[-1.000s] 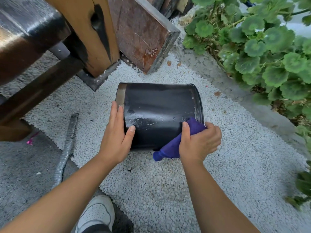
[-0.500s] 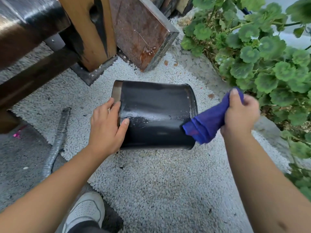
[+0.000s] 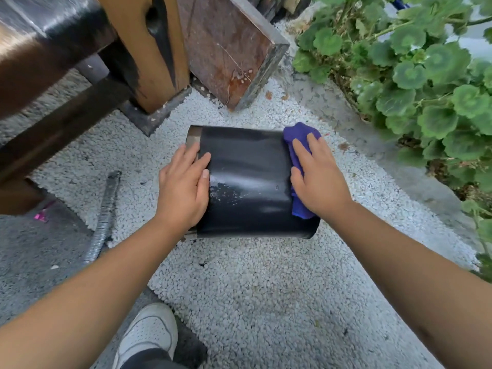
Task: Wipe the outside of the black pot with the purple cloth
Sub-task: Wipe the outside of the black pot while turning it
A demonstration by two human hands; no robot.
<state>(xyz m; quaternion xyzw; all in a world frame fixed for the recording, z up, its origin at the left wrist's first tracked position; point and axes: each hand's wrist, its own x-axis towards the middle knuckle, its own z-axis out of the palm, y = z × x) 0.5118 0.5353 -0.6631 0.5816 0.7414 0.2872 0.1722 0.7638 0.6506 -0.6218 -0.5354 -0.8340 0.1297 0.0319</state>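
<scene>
Black pot lies on its side on the white gravel, open mouth with a bare metal band toward the person's left, base end toward the geranium plants. Left hand lies flat on the curved wall near the mouth, fingers straight and spread, thumb along the black surface; it steadies, it does not clasp. Right hand is also flat, fingers extended, pressing the purple cloth against the base end of the pot; cloth bunches out above the fingertips and below the heel of the hand. Pot looks rigid and thin-walled, probably light for its bulk, with a glossy skin that shows streaks and a patch of pale specks just beside the left thumb. A cylinder on loose pebbles will likely roll toward or away from the person under a hard stroke, so my guess is the steadying palm matters more than any grip; the rim at the mouth seems the best place to take firm hold if it needs turning. Cloth is soft, limp, folds on itself, should follow the curve easily. Wooden bench leg and a stone slab stand just behind the pot; a grey hose lies to the left.
</scene>
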